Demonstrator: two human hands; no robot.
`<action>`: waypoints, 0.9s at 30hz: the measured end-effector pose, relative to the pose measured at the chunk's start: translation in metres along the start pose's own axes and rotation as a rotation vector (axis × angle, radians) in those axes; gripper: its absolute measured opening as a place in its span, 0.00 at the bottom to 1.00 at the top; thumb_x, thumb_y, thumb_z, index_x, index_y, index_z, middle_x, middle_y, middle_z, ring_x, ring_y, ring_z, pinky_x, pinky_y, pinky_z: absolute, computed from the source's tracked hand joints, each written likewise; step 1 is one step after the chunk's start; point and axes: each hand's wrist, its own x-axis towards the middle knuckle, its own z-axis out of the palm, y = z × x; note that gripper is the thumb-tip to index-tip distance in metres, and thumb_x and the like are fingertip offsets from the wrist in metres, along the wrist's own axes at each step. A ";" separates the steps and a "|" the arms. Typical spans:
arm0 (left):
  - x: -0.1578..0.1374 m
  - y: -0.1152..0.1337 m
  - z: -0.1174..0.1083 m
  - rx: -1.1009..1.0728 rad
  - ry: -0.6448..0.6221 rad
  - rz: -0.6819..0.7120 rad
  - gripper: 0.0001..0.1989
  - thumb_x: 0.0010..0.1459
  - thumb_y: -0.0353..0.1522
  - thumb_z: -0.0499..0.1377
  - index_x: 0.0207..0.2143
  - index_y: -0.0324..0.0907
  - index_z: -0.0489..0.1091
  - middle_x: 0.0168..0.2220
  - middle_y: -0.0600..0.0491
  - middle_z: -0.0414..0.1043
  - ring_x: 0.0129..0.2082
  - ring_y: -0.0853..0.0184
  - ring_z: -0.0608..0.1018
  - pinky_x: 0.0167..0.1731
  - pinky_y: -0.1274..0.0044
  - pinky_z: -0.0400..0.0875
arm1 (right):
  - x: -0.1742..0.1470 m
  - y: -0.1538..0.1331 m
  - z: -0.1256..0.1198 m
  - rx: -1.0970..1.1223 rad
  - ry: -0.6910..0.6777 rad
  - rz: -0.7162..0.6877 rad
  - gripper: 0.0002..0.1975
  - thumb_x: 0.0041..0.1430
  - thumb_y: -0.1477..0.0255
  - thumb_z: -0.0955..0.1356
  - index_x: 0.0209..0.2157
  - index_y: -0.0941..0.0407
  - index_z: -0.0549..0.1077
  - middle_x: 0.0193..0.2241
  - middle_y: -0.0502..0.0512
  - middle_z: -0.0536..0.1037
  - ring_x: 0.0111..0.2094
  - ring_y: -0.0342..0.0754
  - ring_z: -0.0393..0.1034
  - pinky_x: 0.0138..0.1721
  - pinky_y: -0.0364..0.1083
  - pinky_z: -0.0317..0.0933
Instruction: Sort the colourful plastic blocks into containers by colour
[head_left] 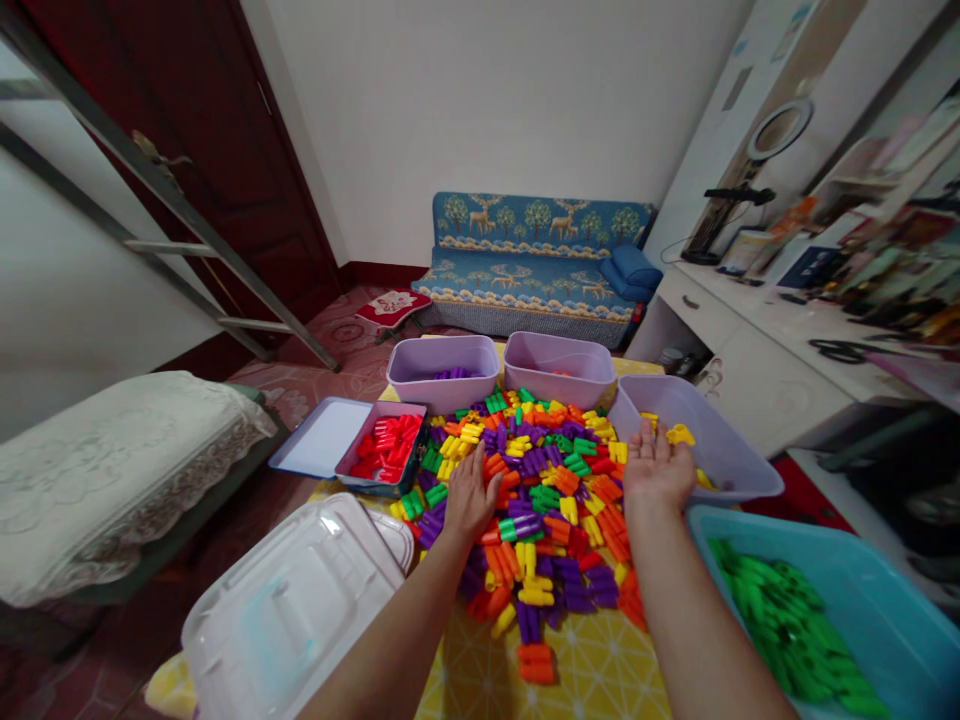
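Note:
A mixed heap of plastic bullet-shaped building pieces (pixel 529 460) in purple, orange, yellow, green and red covers the table's middle. My left hand (pixel 472 495) lies over the heap's left side, fingers stretched out, close to yellow pieces (pixel 459 445) and orange ones. Over the near rim of the right lavender bin (pixel 720 440), my right hand (pixel 660 470) is turned palm up with its fingers apart. A yellow piece (pixel 681 435) appears just beside its fingertips, seemingly loose; whether it touches them I cannot tell. More yellow pieces lie inside that bin, partly hidden by the hand.
Two lavender bins (pixel 442 392) (pixel 559 388) stand along the back, the left one holding purple pieces. Red pieces fill an open hinged box (pixel 386 485) at left. A turquoise bin (pixel 847 560) with green pieces sits front right. A clear lid (pixel 292 610) lies front left.

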 end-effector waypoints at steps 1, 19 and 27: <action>0.000 0.000 -0.001 -0.001 -0.004 -0.002 0.32 0.66 0.44 0.48 0.68 0.40 0.49 0.59 0.40 0.65 0.59 0.56 0.68 0.59 0.62 0.61 | 0.000 -0.001 0.001 0.006 0.004 0.007 0.10 0.64 0.65 0.57 0.42 0.49 0.66 0.58 0.48 0.69 0.50 0.39 0.72 0.53 0.47 0.63; 0.001 0.002 -0.003 0.076 -0.025 0.021 0.29 0.66 0.45 0.48 0.65 0.44 0.58 0.59 0.41 0.65 0.60 0.55 0.67 0.59 0.60 0.62 | -0.042 0.086 -0.022 -1.420 -0.883 -0.351 0.25 0.43 0.81 0.70 0.46 0.51 0.76 0.51 0.55 0.75 0.35 0.46 0.74 0.42 0.47 0.66; 0.001 0.001 -0.003 0.069 -0.032 0.022 0.29 0.66 0.46 0.47 0.65 0.43 0.57 0.59 0.41 0.65 0.59 0.55 0.67 0.58 0.61 0.62 | -0.046 0.085 -0.026 -1.624 -0.931 -0.432 0.12 0.51 0.70 0.71 0.39 0.54 0.78 0.41 0.57 0.79 0.45 0.55 0.74 0.47 0.50 0.65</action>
